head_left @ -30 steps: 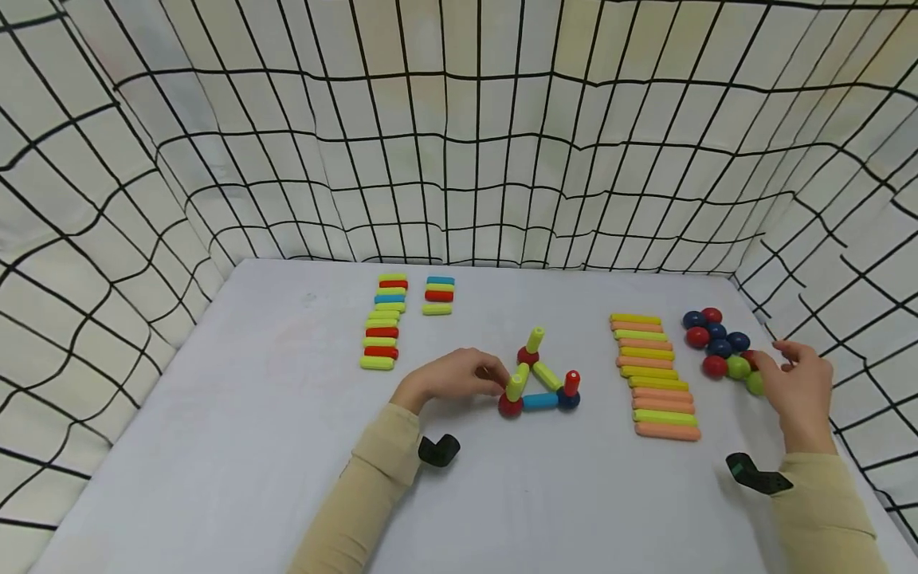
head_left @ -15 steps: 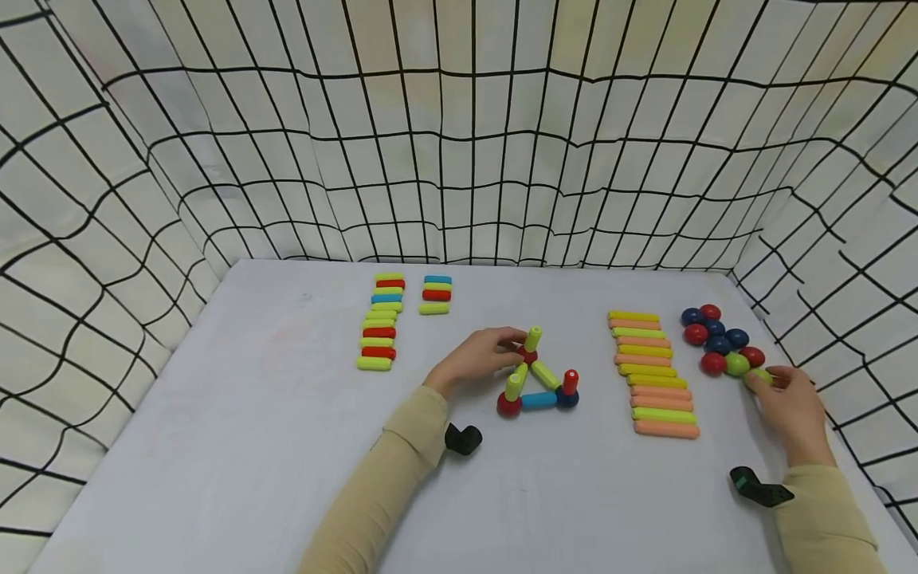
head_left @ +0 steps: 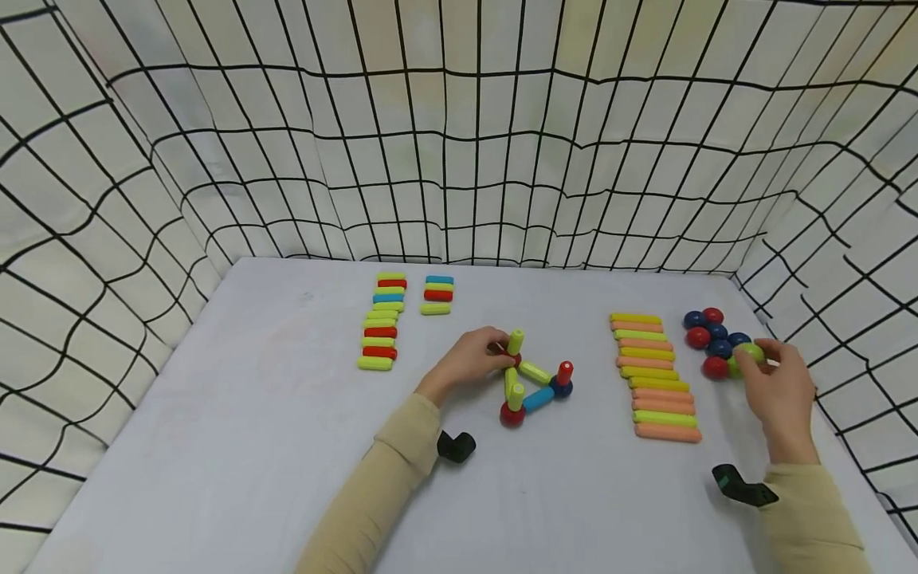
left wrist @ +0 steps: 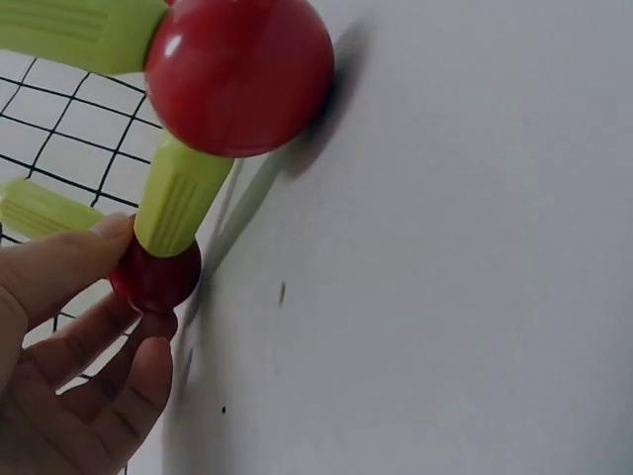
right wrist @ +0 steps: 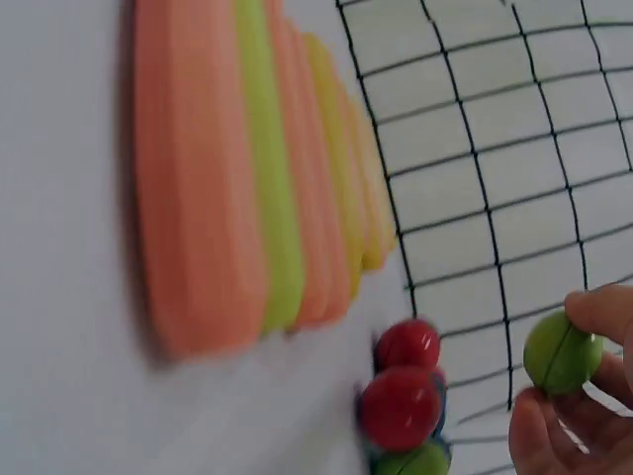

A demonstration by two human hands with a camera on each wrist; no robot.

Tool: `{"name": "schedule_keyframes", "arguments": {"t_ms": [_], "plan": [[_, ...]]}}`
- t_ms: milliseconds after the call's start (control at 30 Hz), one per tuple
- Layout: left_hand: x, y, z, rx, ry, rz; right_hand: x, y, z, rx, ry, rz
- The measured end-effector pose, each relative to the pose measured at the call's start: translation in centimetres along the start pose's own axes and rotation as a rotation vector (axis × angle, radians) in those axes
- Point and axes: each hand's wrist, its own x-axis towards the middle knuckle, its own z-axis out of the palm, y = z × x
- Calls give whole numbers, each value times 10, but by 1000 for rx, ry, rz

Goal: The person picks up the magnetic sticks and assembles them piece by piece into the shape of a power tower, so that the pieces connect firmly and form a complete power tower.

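Observation:
Three balls joined by short sticks form a triangle mid-table, with an upright stick on each ball. My left hand [head_left: 469,359] pinches the triangle's far red ball [left wrist: 155,280] between thumb and fingers. Nearer me is the other red ball [head_left: 511,414], and to the right is the dark blue ball [head_left: 562,387]. A blue stick [head_left: 539,399] links those two; lime sticks [head_left: 534,372] form the other sides. Over the ball group at right, my right hand [head_left: 780,399] holds a green ball [right wrist: 562,352], raised off the table. Another green ball [right wrist: 420,461] lies below, partly covered in the head view.
Long orange, yellow and lime sticks [head_left: 654,361] lie in a column left of the loose red and blue balls [head_left: 718,348]. Short coloured sticks [head_left: 380,332] form two columns at far left. Black netting [head_left: 459,143] over white cloth walls the back and sides.
My left hand has left the near red ball and taken the far one; the triangle has turned slightly, its far ball shifting left. My right hand has picked up a green ball and moved left.

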Motion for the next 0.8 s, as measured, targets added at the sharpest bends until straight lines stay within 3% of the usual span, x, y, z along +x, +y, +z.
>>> {"name": "schedule_keyframes", "arguments": {"t_ms": [67, 200, 333, 433, 600, 800], "plan": [[-5, 0, -1, -5, 24, -10, -5, -20, 4, 51, -74, -87], [-14, -2, -3, -30, 55, -14, -12, -67, 15, 125, -322, -297], [-19, -4, -3, -81, 70, -10, -15, -116, 34, 192, -592, -436], [-20, -5, -4, -113, 64, -4, -17, -147, 54, 210, -740, -531], [-20, -7, -3, -127, 67, 21, -21, -181, 87, 160, -857, -683], [-21, -8, -2, -154, 50, 73, -26, -196, 110, 105, -929, -752]]}}
